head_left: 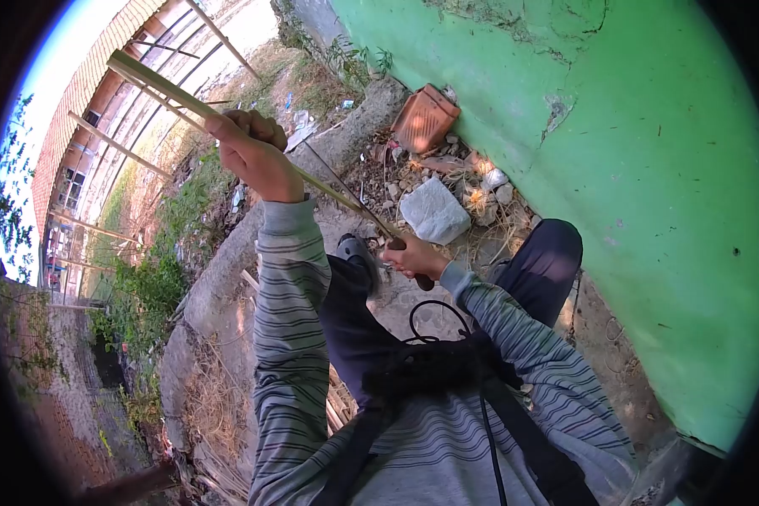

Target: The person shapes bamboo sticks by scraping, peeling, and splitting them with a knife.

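My left hand (257,156) is raised at the upper left, its fingers wrapped round a long pale green bamboo strip (164,87). The strip slants from the upper left down towards my right hand (417,257). That hand is closed on the brown wooden handle of a machete (337,179), whose thin dark blade points up and left. Near my right hand, blade and strip cross or lie very close; whether they touch I cannot tell. The strip's lower end is partly hidden there.
A pale stone block (435,211) and an orange-red clay piece (427,120) lie among rubble by the green wall (649,211) on my right. Low concrete edging (219,287) runs along the left, with weeds beyond. A black cable (434,308) loops near my waist.
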Demonstrator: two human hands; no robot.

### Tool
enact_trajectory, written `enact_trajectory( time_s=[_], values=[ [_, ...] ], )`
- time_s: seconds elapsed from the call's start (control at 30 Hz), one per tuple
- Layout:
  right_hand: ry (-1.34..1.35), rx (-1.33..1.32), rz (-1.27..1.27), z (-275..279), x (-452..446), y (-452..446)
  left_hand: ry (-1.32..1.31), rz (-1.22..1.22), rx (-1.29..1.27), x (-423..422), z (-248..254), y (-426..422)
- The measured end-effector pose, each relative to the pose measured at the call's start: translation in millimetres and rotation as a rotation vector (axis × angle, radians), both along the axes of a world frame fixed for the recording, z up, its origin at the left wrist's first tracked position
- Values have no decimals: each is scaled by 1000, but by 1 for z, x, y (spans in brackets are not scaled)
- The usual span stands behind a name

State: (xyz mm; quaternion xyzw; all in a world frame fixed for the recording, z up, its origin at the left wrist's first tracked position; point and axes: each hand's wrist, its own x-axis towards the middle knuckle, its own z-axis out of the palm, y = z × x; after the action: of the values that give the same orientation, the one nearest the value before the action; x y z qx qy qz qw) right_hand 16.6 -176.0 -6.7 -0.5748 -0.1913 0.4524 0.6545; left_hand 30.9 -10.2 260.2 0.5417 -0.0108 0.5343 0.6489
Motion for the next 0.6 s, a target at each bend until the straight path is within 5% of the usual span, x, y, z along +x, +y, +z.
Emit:
enact_trajectory(
  time_s=[0.17,0.3,0.37,0.6],
  values=[
    [8,-381,-82,-110,-12,-29,-12,-21,-20,-6,-1,8],
    [41,-349,-114,-117,-11,-32,17,-63,-12,-11,0,8],
    [-62,-377,-97,-118,-11,-37,-8,-397,-41,-14,-6,27],
    [-3,-325,-134,-126,-12,-41,64,-228,360,-13,-35,32]
  ],
)
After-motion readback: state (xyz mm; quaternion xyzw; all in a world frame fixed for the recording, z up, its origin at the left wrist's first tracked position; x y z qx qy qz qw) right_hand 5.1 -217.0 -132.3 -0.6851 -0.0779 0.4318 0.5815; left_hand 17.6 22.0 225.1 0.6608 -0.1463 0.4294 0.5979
